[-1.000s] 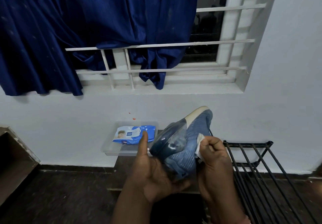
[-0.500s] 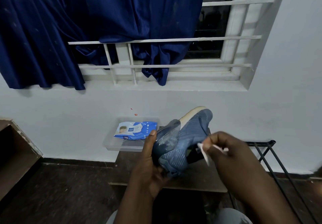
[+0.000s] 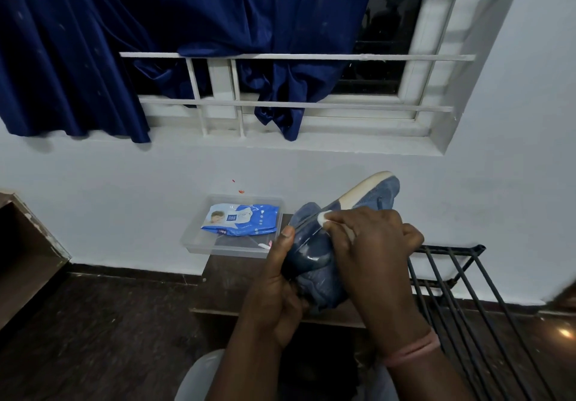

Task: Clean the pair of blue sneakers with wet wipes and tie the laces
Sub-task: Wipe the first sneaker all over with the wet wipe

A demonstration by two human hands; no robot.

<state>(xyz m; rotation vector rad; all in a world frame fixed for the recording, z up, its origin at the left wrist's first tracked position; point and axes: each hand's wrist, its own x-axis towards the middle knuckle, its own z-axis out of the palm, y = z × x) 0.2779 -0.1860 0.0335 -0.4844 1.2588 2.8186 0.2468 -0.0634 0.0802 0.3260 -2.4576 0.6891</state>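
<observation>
- While we are sitting in front of the low wooden table [image 3: 224,279], we are holding one blue sneaker [image 3: 314,263] up in the air above its near edge, toe pointing up and away toward the wall, pale sole edge turned upward.
- We are gripping the sneaker's lower end from the left with our left hand [image 3: 274,294], thumb lying up along its glossy dark side panel, fingers wrapped underneath.
- We are pinching a white wet wipe [image 3: 324,217] in the fingers of our right hand [image 3: 371,244] and pressing it against the top of the sneaker, right where the sole edge meets the dark panel.
- We are seeing a clear plastic tray [image 3: 199,246] resting on the far left corner of the table, overhanging its left edge, with the blue wet wipes pack [image 3: 241,219] lying flat inside it.
- We are seeing a black metal rack [image 3: 461,276] standing just to the right of the table, and a dark blue curtain [image 3: 156,42] hanging over the barred window well above it.
- We are finding only one sneaker in this single head view.
</observation>
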